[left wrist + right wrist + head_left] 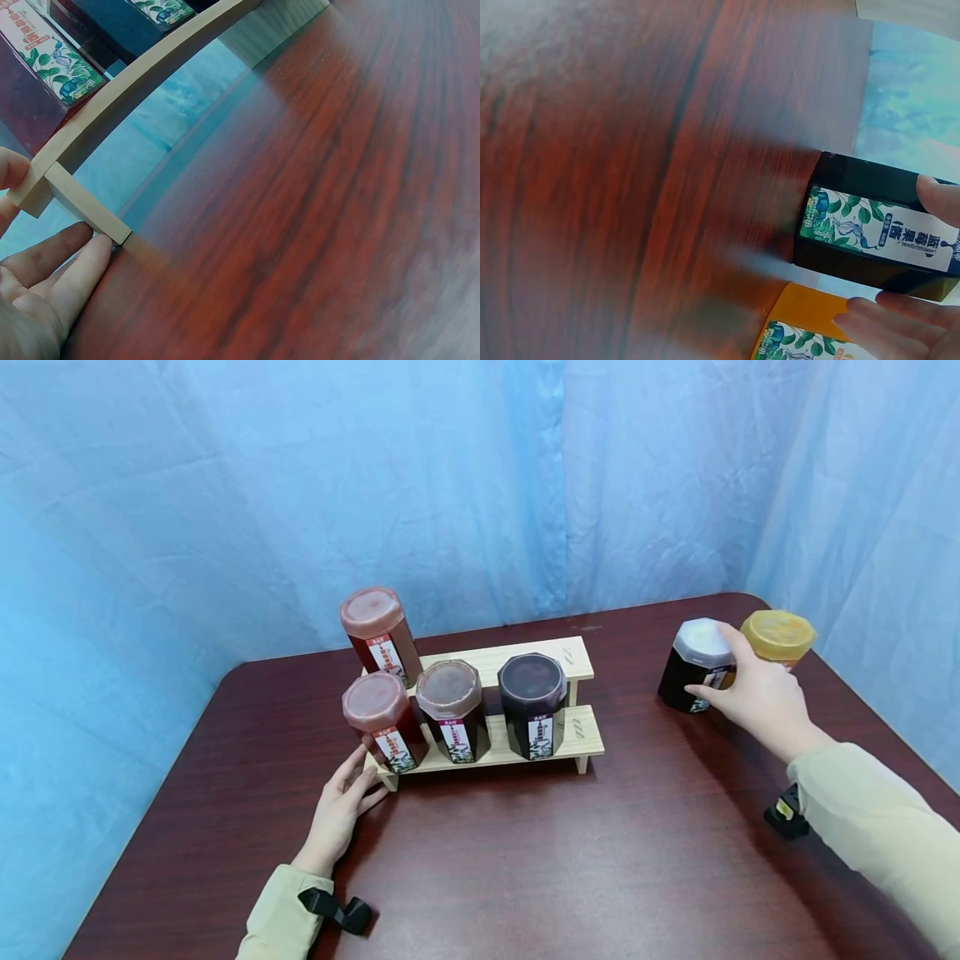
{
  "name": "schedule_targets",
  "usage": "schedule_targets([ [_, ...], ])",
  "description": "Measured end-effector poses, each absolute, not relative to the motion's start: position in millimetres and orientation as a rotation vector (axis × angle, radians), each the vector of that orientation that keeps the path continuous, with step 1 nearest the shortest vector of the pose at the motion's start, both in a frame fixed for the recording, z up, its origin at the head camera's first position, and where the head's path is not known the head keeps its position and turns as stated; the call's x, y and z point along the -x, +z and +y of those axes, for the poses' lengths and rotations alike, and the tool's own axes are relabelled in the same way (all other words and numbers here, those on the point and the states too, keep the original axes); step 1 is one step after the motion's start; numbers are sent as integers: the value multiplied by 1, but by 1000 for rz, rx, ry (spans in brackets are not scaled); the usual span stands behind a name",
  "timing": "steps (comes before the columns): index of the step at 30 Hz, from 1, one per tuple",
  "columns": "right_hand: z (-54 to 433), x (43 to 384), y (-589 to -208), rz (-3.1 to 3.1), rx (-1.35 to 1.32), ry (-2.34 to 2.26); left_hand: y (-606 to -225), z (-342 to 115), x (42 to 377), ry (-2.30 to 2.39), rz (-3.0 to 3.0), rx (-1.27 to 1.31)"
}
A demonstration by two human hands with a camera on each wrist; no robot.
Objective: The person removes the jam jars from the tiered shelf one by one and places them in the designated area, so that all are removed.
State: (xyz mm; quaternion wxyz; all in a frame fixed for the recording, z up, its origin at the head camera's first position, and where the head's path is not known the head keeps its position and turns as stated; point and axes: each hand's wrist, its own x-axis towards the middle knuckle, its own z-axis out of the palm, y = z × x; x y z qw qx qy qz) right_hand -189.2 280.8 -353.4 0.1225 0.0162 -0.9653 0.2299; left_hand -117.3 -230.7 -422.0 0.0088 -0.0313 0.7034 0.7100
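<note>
My left hand (337,814) holds the left end of a two-step pale wooden rack (588,731), fingers against its front leg in the left wrist view. On the lower step stand a red jar (375,697), a brownish-lidded dark jar (450,685) and a black-lidded dark jar (532,681). Another red jar (371,610) is on the upper step's left end. At the right, my right hand (772,702) grips a dark jar with a whitish lid (678,681), thumb and fingers on opposite sides. Its base is at or close to the tabletop.
Right behind the gripped jar stands a yellow-lidded jar (780,631), partly hidden by my right hand. The dark red wooden table (525,860) has rounded back corners, and blue curtains (300,485) hang along its back and sides.
</note>
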Motion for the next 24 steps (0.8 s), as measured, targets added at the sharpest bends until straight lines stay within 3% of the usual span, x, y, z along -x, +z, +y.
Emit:
schedule_targets([
  [24,285,174,-344,-2849,-74,675,-421,-231,117,2235,2173,122],
])
